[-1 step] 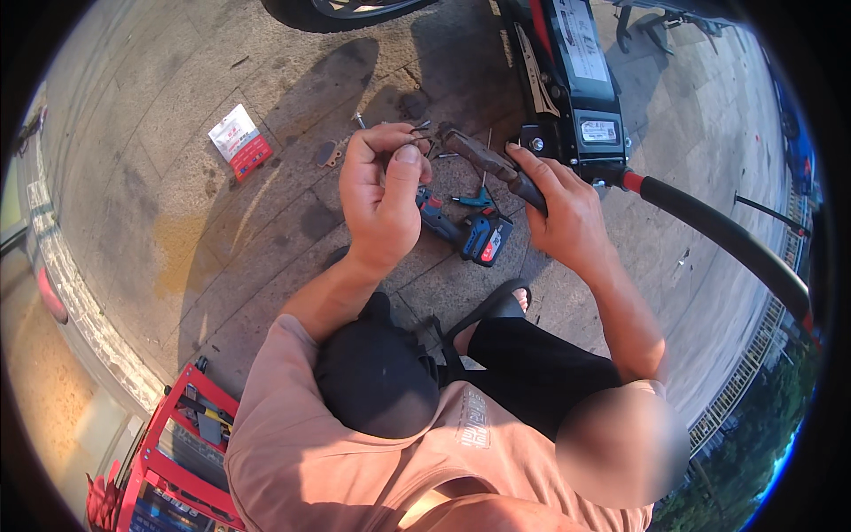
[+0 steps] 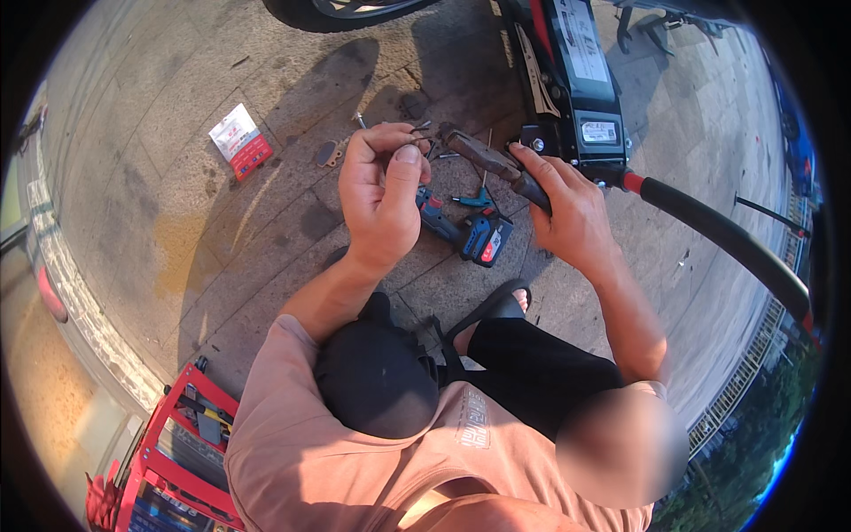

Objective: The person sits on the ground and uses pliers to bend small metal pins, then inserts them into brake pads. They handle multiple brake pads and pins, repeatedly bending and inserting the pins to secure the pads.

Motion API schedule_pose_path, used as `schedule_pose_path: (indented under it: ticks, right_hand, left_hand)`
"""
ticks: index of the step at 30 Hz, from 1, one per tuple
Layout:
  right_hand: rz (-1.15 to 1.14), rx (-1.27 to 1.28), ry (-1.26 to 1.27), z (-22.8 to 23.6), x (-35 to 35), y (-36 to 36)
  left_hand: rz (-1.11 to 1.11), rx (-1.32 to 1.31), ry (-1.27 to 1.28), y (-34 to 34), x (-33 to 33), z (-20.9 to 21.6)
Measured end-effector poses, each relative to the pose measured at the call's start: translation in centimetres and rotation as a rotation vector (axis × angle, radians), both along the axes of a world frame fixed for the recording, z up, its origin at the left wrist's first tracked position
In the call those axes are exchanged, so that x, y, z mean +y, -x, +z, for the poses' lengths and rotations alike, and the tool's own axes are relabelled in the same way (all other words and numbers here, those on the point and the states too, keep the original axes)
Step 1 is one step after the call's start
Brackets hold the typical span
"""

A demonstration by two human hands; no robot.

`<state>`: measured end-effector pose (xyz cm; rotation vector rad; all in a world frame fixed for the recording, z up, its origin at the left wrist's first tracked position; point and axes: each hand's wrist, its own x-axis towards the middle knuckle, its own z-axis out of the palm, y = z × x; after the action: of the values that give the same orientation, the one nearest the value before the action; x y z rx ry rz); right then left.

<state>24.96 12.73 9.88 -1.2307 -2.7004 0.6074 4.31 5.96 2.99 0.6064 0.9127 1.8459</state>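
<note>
My left hand (image 2: 379, 199) pinches a thin, bent metal piece like a wire or clip (image 2: 420, 136) between thumb and fingers. Dark, worn pliers (image 2: 483, 158) are gripped in my right hand (image 2: 576, 217), their jaws just right of the metal piece and apart from it. On the paving below lie a cordless power tool (image 2: 436, 215) with a blue and red battery, partly behind my left hand, and a teal T-handled hex key (image 2: 473, 200). Beside my left fingers are a bolt (image 2: 359, 120) and a flat part like a brake pad (image 2: 329, 153).
A white and red packet (image 2: 239, 142) lies on the left. At the upper right stands a black floor jack (image 2: 585, 75), its long padded handle (image 2: 709, 222) reaching right. A wheel (image 2: 355, 16) shows at the top, a red tool cart (image 2: 164, 443) at the lower left.
My right hand and the pliers have shifted slightly to the right. My left hand holds nearly the same place.
</note>
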Motion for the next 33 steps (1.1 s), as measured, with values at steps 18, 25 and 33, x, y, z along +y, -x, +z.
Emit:
schedule_pose_path:
  ticks: [18, 25, 33]
  right_hand:
    - [-0.132, 0.075, 0.741, 3.3, -0.5, -0.7]
    - [-0.153, 0.222, 0.713, 1.8, -2.8, 0.9]
    - [-0.094, 0.265, 0.530, 0.7, -3.5, 1.1]
  left_hand:
    - [0.111, 0.364, -0.054, 0.0, 0.3, -0.7]
    - [0.141, 0.506, -0.032, 0.0, 0.0, -1.0]
    - [0.175, 0.489, -0.080, -0.2, 0.2, -0.8]
